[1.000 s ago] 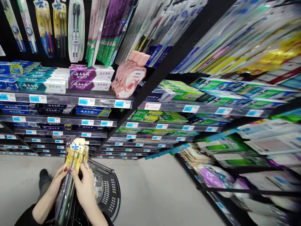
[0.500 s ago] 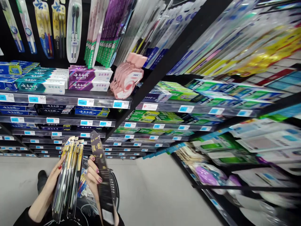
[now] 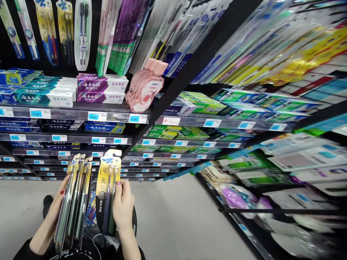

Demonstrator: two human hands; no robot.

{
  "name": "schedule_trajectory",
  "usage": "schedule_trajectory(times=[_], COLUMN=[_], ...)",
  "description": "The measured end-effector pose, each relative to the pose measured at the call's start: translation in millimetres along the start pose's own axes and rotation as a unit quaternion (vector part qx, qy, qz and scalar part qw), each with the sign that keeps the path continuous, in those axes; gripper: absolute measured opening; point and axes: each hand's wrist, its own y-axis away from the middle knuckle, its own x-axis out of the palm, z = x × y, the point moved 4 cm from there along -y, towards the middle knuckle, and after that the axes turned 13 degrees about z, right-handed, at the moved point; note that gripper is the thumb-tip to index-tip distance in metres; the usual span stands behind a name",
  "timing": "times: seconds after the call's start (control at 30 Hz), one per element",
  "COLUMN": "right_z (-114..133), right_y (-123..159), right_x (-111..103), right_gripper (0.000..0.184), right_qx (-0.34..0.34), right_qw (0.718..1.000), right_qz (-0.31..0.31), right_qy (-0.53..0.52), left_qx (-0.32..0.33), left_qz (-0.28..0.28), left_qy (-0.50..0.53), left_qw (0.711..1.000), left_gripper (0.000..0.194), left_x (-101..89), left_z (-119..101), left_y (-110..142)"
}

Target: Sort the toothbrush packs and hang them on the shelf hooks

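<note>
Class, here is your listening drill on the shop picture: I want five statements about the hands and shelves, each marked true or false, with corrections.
1. The left hand holds several toothbrush packs. True.
2. The right hand holds a single pack. True.
3. Two toothbrushes show inside that single pack. True.
4. Both hands hold equally many packs. False: the left hand holds more.
5. The pink packages are left of the purple-and-white boxes. False: they are to the right.

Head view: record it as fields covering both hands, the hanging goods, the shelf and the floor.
Left hand: grips several toothbrush packs
Right hand: grips one yellow-and-black pack, printed front toward the camera
Hanging: packaged toothbrushes
Shelf: toothpaste boxes, pink bottles to their right
Price tags: along the shelf edge
Floor: grey
</note>
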Motion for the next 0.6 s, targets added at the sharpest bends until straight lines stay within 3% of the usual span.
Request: schedule_trajectory(times=[0.1,0.17,0.27,0.4,0.6], right_z=[9,8,-2,-16,-20], right_y=[3,3,-1,-1,9], right_x=[-2,0,4,17,38], right_gripper=[0.022,0.024,0.025,0.026,0.027], right_qx=[0.016,0.024,0.042,0.044,0.028], right_qw=[0.972,0.949,0.941,0.94,0.933], right_qz=[-0.039,-0.035,-0.027,0.012,0.043], right_qy=[0.232,0.313,0.336,0.339,0.355], left_qx=[0.007,0.012,-0.027,-0.145,-0.183], left_qz=[0.003,0.013,0.005,-0.07,-0.107], left_qy=[0.051,0.105,0.175,0.216,0.25], left_qw=[0.999,0.994,0.984,0.963,0.945], left_gripper=[0.052,0.054,0.045,0.012,0.005], left_x=[1.0,1.8,-2.1,-12.1,-3.7], left_z=[-1,-1,8,31,40], left_y=[-1,-1,2,10,13])
